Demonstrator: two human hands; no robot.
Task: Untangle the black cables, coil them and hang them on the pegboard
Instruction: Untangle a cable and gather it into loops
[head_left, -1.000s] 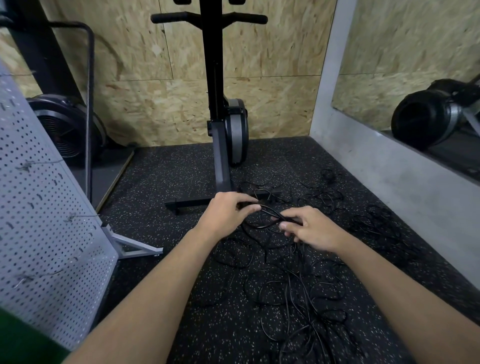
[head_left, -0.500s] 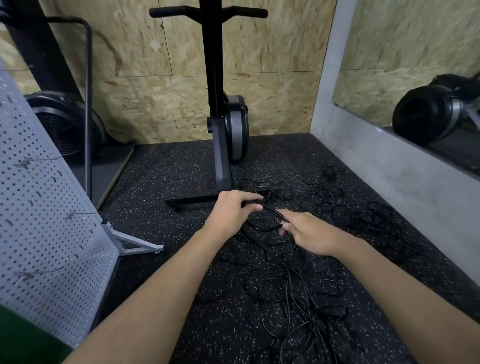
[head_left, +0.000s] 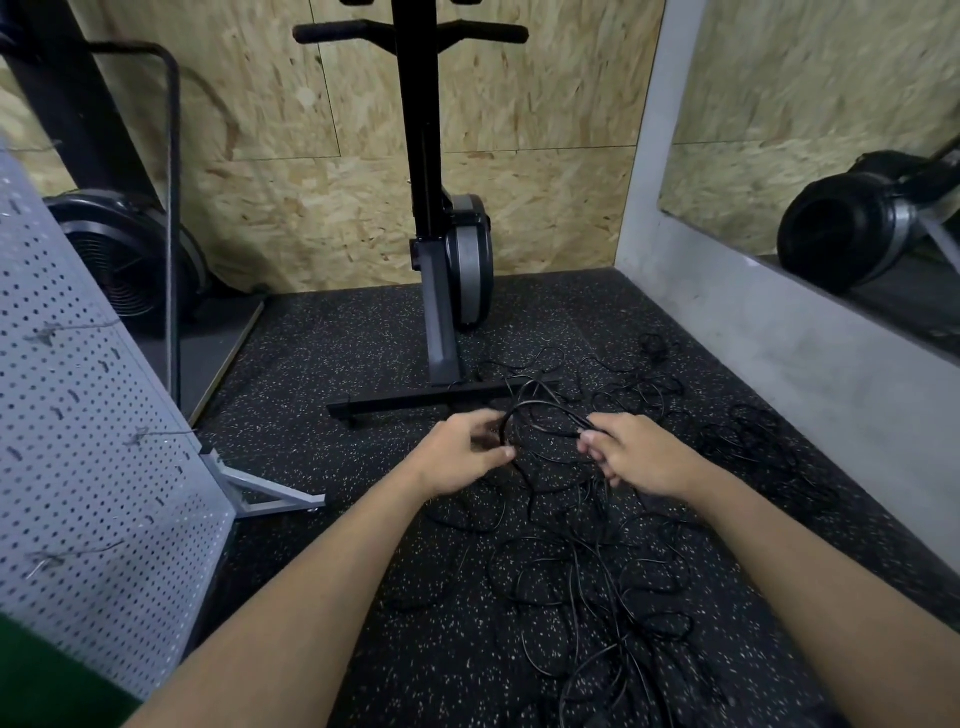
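Black cables lie in one loose tangle on the speckled floor, from lower centre to the right of the frame. Thinner strays run toward the grey wall at right.

One raised loop arches between the hands at mid-frame.
- Left hand: fingers curled round the loop's left side, somewhat blurred.
- Right hand: fingertips pinched on the loop's right end.

The pegboard stands along the left edge, with no cable hung on the part we can see.

We judge the cables light, thin and limp, with some springy set in their curls. They are likely to snag on one another rather than slide free. We think the best hold is near a free end or plug, feeding the length hand over hand and never yanking the whole bundle.
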